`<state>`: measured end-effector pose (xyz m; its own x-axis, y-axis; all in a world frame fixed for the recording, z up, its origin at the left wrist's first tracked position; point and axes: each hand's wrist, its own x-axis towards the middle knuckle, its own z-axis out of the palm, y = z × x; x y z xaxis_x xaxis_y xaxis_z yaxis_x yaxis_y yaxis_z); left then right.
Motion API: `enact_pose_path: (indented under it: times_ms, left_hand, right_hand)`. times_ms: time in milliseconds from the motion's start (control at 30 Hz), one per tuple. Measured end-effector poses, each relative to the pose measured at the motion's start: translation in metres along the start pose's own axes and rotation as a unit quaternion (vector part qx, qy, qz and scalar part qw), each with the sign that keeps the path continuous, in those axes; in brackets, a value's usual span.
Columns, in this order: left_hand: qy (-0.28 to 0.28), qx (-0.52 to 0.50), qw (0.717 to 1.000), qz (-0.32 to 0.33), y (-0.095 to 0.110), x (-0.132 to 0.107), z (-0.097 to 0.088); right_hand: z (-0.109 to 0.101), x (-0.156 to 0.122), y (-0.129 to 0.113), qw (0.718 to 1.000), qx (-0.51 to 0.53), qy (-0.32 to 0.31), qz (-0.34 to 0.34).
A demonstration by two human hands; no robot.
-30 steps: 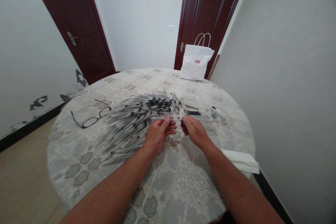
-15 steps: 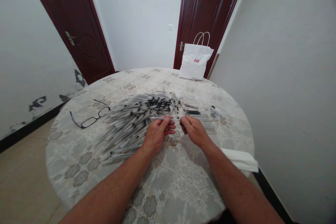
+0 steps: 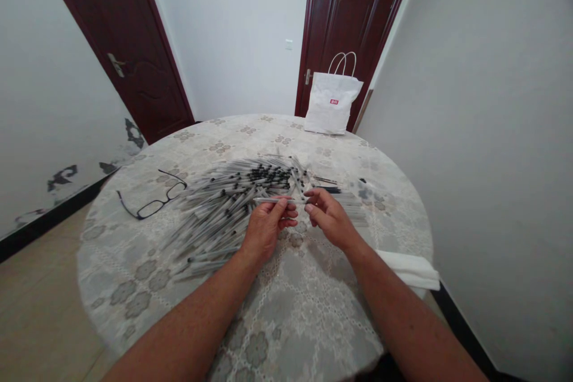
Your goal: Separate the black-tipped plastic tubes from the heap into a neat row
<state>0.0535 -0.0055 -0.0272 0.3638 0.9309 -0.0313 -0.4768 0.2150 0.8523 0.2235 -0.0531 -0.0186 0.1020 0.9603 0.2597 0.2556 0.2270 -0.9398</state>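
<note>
Thumb and fingers of my left hand [image 3: 265,225] are closed on a slim pale pen [image 3: 267,199], held level over the table and pointing left and right. Close to the pen's right end is my right hand [image 3: 330,218]. Its thumb and forefinger are apart, and I make out nothing held between them. Beyond and left of my hands spreads a heap of similar clear-barrelled pens [image 3: 210,230], many with black ends. Several dark thin sticks [image 3: 328,189] lie just past my right hand, with a row of clear tubes [image 3: 357,210] beside it, partly hidden.
A patterned cloth covers the round table [image 3: 264,349]. Black-framed glasses [image 3: 151,209] rest at the left. At the far edge stands a white paper bag [image 3: 333,104]. A folded white cloth-like item [image 3: 409,270] lies at the right, and a small black piece [image 3: 362,180] farther back.
The thumb and forefinger of my right hand have parted from a pinch. My left hand keeps the pen in nearly the same place. The view has shifted slightly.
</note>
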Motion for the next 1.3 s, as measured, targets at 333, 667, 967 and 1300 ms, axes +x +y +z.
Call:
enact_pose_path:
  times_ms: [333, 667, 967, 1300]
  left_hand:
    - [-0.001, 0.029, 1.0, 0.007, 0.001, 0.0, 0.0]
    - [-0.009, -0.018, 1.0, 0.02, -0.003, 0.001, 0.001]
    - [0.009, -0.067, 0.998, 0.014, 0.003, 0.002, 0.003]
    - [0.001, -0.053, 0.999, 0.012, 0.005, 0.001, 0.003]
  right_hand:
    - [0.001, 0.003, 0.0, 0.997, -0.071, -0.004, -0.002]
    - [0.004, 0.003, 0.0, 1.0, -0.01, 0.012, -0.007]
    - [0.002, 0.002, 0.0, 0.999, -0.001, 0.032, -0.013]
    - [-0.033, 0.001, -0.01, 0.975, -0.15, -0.161, 0.025]
